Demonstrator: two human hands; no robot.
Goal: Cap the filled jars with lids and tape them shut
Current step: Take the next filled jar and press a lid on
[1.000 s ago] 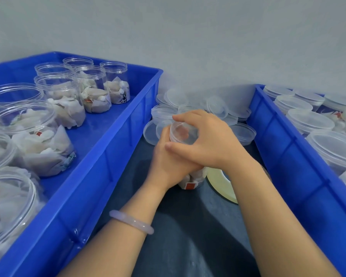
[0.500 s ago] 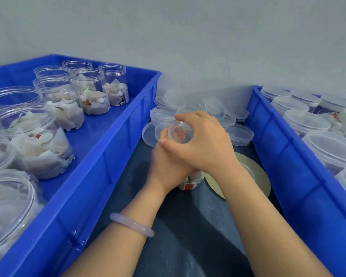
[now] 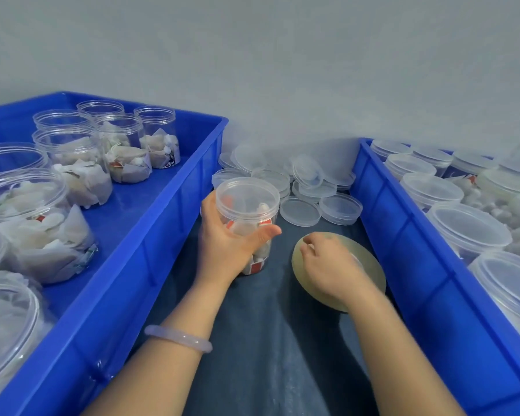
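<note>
A clear jar (image 3: 248, 202) filled with white sachets stands on the dark cloth between two crates, with a clear lid sitting on top. My left hand (image 3: 225, 247) grips its side, thumb across the front. To its right a wide roll of clear tape (image 3: 371, 273) lies flat on the cloth. My right hand (image 3: 330, 265) rests on top of the roll, fingers curled and pinching at its far left edge. The roll's middle is hidden under that hand.
Loose clear lids (image 3: 300, 210) are piled on the cloth behind the jar. A blue crate (image 3: 150, 235) on the left holds several open filled jars (image 3: 42, 229). A blue crate (image 3: 403, 235) on the right holds several capped jars (image 3: 469, 226).
My right hand has left the lid on the jar and dropped right onto the tape roll. My left hand still holds the jar, whose lid now shows.
</note>
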